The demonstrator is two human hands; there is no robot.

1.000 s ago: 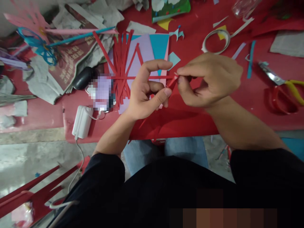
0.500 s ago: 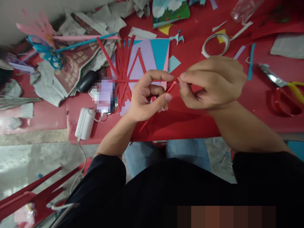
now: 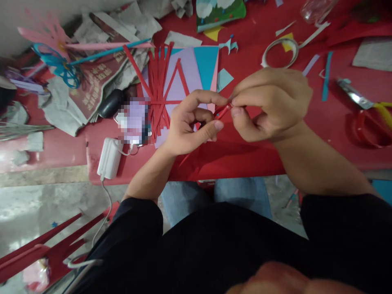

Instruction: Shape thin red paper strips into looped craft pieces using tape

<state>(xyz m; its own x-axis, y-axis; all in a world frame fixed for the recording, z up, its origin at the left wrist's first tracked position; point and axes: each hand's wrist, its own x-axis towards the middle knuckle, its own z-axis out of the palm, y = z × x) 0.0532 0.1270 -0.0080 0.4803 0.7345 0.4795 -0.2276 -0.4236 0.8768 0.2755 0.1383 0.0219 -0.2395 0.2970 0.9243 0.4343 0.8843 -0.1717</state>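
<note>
My left hand (image 3: 196, 122) is curled round a thin red paper strip (image 3: 223, 113), holding it between thumb and fingers. The strip slants up to the right, and its tail emerges below the hand near the table's front edge. At the upper end of the strip, my right hand (image 3: 272, 106) pinches with thumb and forefinger, the fingertips of both hands almost meeting. Any small piece under the right fingertips is too hidden to make out. Behind my left hand, a bundle of red paper strips (image 3: 159, 81) lies over lilac paper (image 3: 186, 69) and blue paper (image 3: 206, 61).
On the red table, a roll of white tape (image 3: 266, 55) and scissors (image 3: 364, 100) lie to the right. At the left are a black mouse (image 3: 110, 104), a white adapter (image 3: 109, 159), crumpled newspaper (image 3: 61, 102) and a blue paper butterfly (image 3: 65, 67) on a stick.
My right hand has moved slightly left, bringing its pinched fingertips onto the upper end of the strip. A pale bit seen at that end earlier is now covered. My left hand stays nearly still.
</note>
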